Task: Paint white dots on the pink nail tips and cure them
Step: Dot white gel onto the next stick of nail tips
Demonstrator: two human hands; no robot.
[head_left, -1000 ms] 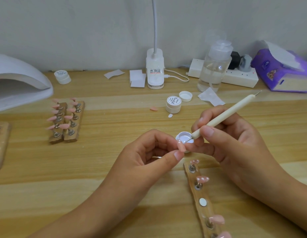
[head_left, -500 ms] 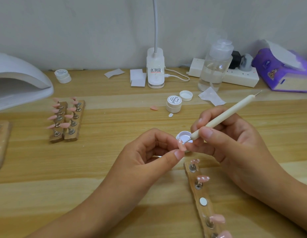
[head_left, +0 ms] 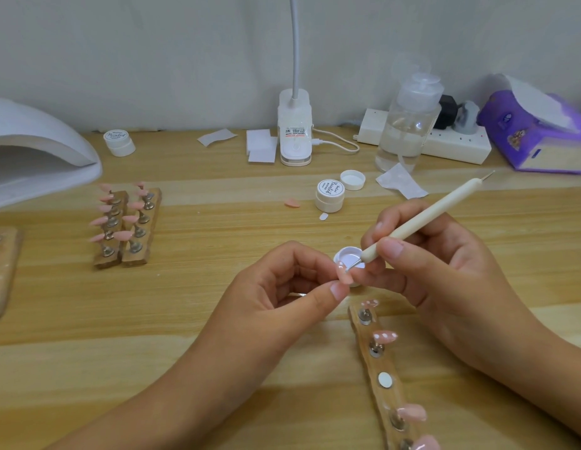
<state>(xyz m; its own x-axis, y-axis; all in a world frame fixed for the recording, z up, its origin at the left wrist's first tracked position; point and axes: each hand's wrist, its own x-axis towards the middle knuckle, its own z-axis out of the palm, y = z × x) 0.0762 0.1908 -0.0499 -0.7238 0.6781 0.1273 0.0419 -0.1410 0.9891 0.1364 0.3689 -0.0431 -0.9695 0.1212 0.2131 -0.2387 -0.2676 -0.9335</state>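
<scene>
My left hand (head_left: pixel 282 293) pinches a pink nail tip (head_left: pixel 345 274) on its metal stand between thumb and forefinger. My right hand (head_left: pixel 445 277) grips a cream dotting pen (head_left: pixel 425 219), and its metal point touches the upper end of that tip. Right behind the tip stands a small open pot of white gel (head_left: pixel 349 256). Below my hands lies a wooden holder strip (head_left: pixel 380 362) with several pink tips; the top two (head_left: pixel 385 336) carry white dots, and one magnet slot (head_left: pixel 384 380) is bare. The white curing lamp (head_left: pixel 32 154) sits at the far left.
Two wooden strips with several plain pink tips (head_left: pixel 127 222) lie left of centre. A closed gel pot (head_left: pixel 329 194), a loose lid (head_left: pixel 352 179), a loose pink tip (head_left: pixel 292 203), a clear pump bottle (head_left: pixel 407 125), a desk lamp base (head_left: pixel 295 128), a power strip (head_left: pixel 454 146) and a purple tissue pack (head_left: pixel 539 131) stand behind.
The pen's point has moved from the white gel pot down-left onto the pink tip held in my left hand. My left hand has stayed in place.
</scene>
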